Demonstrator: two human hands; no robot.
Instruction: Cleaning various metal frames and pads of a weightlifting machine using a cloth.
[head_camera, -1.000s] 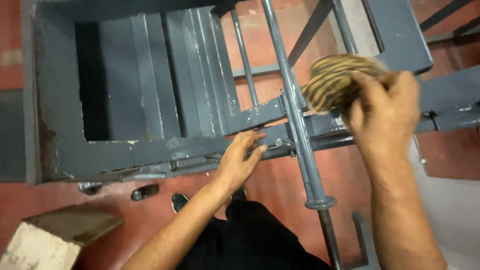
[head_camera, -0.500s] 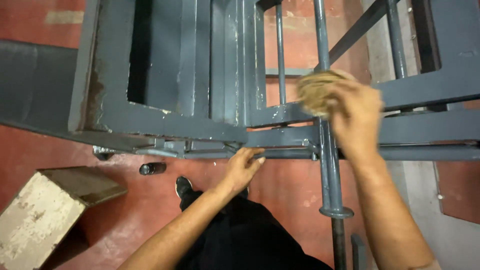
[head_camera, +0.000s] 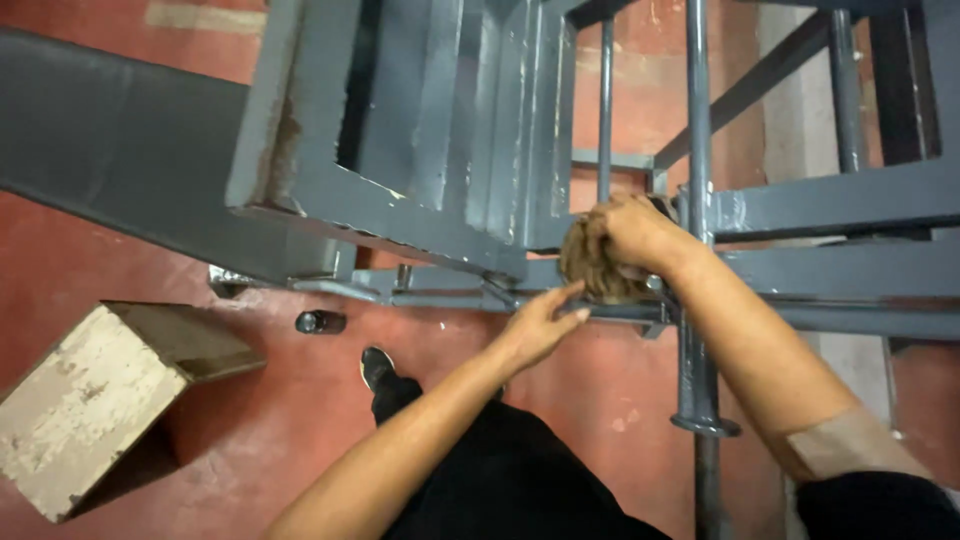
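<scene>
Head view, looking straight down. The right hand (head_camera: 628, 232) is closed over a wad of brown, fibrous rag (head_camera: 590, 265), its fingers (head_camera: 600, 222) curled round the top of the wad and pressing it against the grey-painted steel frame (head_camera: 840, 200). The rag is soft, crumpled and roughly ball-shaped, and it sits just beside the upright round steel rod (head_camera: 697, 130), at the point where that rod crosses the flat horizontal bars. The left hand (head_camera: 538, 325) lies below the rag with fingers extended and loosely spread; they hold nothing, and the tips rest at the edge of the lower horizontal bar (head_camera: 440, 297), just under the wad.

Materials: the frame is angular welded plate and bar, matt grey with chipped paint and a rust streak on the left plate. The floor (head_camera: 200, 270) is smooth, red-painted concrete.

Count: one rag, two hands, one thick upright rod with a round collar (head_camera: 705, 424) near its lower end, and one thinner rod (head_camera: 605, 100) parallel to it.

Surroundings: left of the fingers, well apart, stands a worn block (head_camera: 90, 400) with a pale scuffed face. A small dark cylindrical object (head_camera: 320, 322) lies on the floor between that block and the left hand. One black shoe (head_camera: 377, 368) shows below the left hand. The right forearm crosses over the thick rod.
</scene>
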